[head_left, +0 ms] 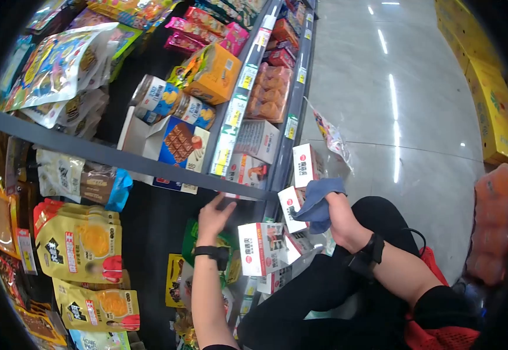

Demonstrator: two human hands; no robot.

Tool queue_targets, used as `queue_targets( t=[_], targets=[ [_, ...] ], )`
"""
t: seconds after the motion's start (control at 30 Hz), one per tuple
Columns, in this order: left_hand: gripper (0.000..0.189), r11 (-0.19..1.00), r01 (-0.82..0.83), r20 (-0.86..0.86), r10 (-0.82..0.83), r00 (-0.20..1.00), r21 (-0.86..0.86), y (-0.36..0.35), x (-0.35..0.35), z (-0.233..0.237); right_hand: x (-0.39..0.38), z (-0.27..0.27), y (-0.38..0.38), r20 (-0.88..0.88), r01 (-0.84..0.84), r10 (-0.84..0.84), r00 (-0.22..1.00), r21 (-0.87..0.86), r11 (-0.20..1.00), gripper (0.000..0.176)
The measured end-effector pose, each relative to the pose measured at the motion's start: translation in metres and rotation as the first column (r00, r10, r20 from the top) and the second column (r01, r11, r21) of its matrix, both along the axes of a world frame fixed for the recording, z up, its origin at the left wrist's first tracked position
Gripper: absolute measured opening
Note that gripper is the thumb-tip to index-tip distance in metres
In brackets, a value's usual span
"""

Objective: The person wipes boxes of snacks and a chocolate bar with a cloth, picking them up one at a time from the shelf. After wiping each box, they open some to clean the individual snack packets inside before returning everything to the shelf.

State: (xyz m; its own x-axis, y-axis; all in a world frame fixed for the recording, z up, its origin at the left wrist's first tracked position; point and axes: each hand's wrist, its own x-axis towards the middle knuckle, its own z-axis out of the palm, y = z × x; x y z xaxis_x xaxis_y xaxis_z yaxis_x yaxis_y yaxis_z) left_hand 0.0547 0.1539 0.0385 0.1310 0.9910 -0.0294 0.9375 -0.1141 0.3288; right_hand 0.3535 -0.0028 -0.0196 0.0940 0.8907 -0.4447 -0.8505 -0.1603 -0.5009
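My right hand [345, 221] grips a bunched grey-blue cloth [319, 204], which hangs over a white snack box with red and black print [291, 209]. Another such box [307, 165] stands just beyond it, and a larger white box [263, 249] sits nearer my knees. Reaching into the lower shelf, my left hand [214, 217] has its thumb and fingers apart, with the fingertips close to the red-and-white edge of a box [237, 196] under the shelf rail. Both wrists wear black bands.
The shelf rail [119, 156] crosses above my left hand. Gold snack bags [82, 242] hang at left; jars [156, 96] and a chocolate box [181, 144] stand on the upper shelf. A snack packet [331, 137] sticks out over the aisle floor [365, 87]. Yellow cartons [490, 105] line the right.
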Motion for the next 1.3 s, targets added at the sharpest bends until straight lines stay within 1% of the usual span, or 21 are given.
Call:
queue_targets(
  t=[0.1,0.2,0.27,0.33,0.4,0.43,0.53,0.57,0.67,0.7,0.73,0.8,0.87,0.93,1.0,1.03,1.1,1.13,1.17,1.27,1.3],
  targets=[
    [0.069,0.996,0.049,0.013,-0.050,0.999,0.072,0.002,-0.019,-0.002,0.000,-0.006,0.003,-0.032,-0.016,0.016,0.999,0.010,1.000,0.031],
    [0.071,0.992,-0.068,-0.084,0.059,0.995,-0.102,-0.002,-0.012,-0.001,-0.006,-0.001,0.001,-0.073,-0.050,0.053,0.996,0.045,0.998,0.033],
    [0.086,0.993,-0.086,0.062,0.081,0.995,0.084,-0.003,0.004,-0.006,-0.009,0.006,0.002,-0.064,-0.051,0.052,0.997,0.018,0.999,0.031],
    [0.088,0.988,0.060,0.148,-0.081,0.986,0.139,-0.004,0.026,-0.004,-0.007,0.007,0.000,-0.039,-0.065,0.066,0.997,0.020,0.998,0.031],
    [0.082,0.965,0.198,-0.073,-0.188,0.980,0.174,0.006,0.029,-0.019,-0.003,0.000,0.000,0.014,-0.090,0.089,0.996,0.024,0.996,0.033],
    [0.078,0.976,0.149,-0.093,-0.136,0.986,0.157,0.010,0.031,-0.022,-0.003,-0.006,0.001,0.018,-0.098,0.098,0.995,0.022,0.995,0.033],
    [0.076,0.994,0.057,0.180,-0.073,0.981,0.091,0.021,0.017,-0.019,-0.003,-0.004,0.000,0.043,-0.075,0.074,0.996,0.041,0.996,0.033],
    [0.066,0.965,0.079,0.274,-0.149,0.950,0.251,0.018,0.012,-0.018,-0.002,-0.003,-0.001,0.052,-0.077,0.076,0.996,0.023,0.997,0.035],
    [0.054,0.953,-0.086,0.399,-0.039,0.916,0.290,-0.028,0.011,0.022,-0.002,-0.009,0.000,0.065,-0.084,0.082,0.995,0.029,0.996,0.036],
    [0.048,0.926,-0.099,0.444,-0.080,0.892,0.365,-0.041,0.002,0.026,-0.002,-0.009,-0.001,0.059,-0.119,0.118,0.991,0.014,0.993,0.038],
    [0.048,0.909,-0.179,0.562,-0.070,0.824,0.375,-0.053,-0.015,0.023,-0.003,-0.007,-0.001,0.057,-0.111,0.110,0.992,0.025,0.993,0.038],
    [0.048,0.849,-0.309,0.603,-0.015,0.798,0.429,-0.089,-0.034,0.038,-0.008,-0.004,-0.002,0.048,-0.104,0.102,0.994,0.050,0.993,0.038],
    [0.046,0.792,-0.481,0.738,0.059,0.673,0.376,-0.128,-0.054,0.046,-0.013,-0.021,0.004,0.048,-0.081,0.077,0.996,0.095,0.992,0.039],
    [0.046,0.654,-0.631,0.833,0.005,0.554,0.416,-0.161,-0.075,0.040,-0.012,-0.020,0.000,0.111,-0.106,0.090,0.990,0.145,0.984,0.037],
    [0.045,0.503,-0.770,0.912,-0.104,0.396,0.392,-0.198,-0.064,0.051,-0.018,-0.014,-0.005,0.277,-0.066,0.007,0.961,0.205,0.976,0.032],
    [0.039,0.458,-0.812,0.931,-0.127,0.343,0.362,-0.216,-0.062,0.050,-0.021,-0.021,-0.006,0.449,-0.057,-0.024,0.893,0.166,0.985,0.034],
    [0.041,0.508,-0.817,0.961,-0.182,0.209,0.274,-0.246,-0.066,0.042,-0.040,-0.015,-0.015,0.622,-0.034,-0.238,0.746,0.393,0.919,0.039],
    [0.041,0.527,-0.821,0.970,-0.211,0.123,0.219,-0.258,-0.068,0.032,-0.048,-0.007,-0.021,0.676,-0.066,-0.349,0.649,0.506,0.860,0.041],
    [0.042,0.540,-0.823,0.978,-0.190,0.084,0.176,-0.268,-0.069,0.021,-0.066,0.012,-0.028,0.646,-0.043,-0.416,0.641,0.571,0.820,0.054],
    [0.045,0.678,-0.688,0.965,-0.213,0.152,0.258,-0.305,-0.072,-0.009,-0.090,0.046,-0.079,0.868,-0.587,-0.440,0.231,0.485,0.649,0.046],
    [0.048,0.662,-0.682,0.946,-0.146,0.289,0.310,-0.309,-0.073,-0.021,-0.098,0.057,-0.090,0.862,-0.713,-0.498,0.098,0.410,0.569,0.044]
  ],
)
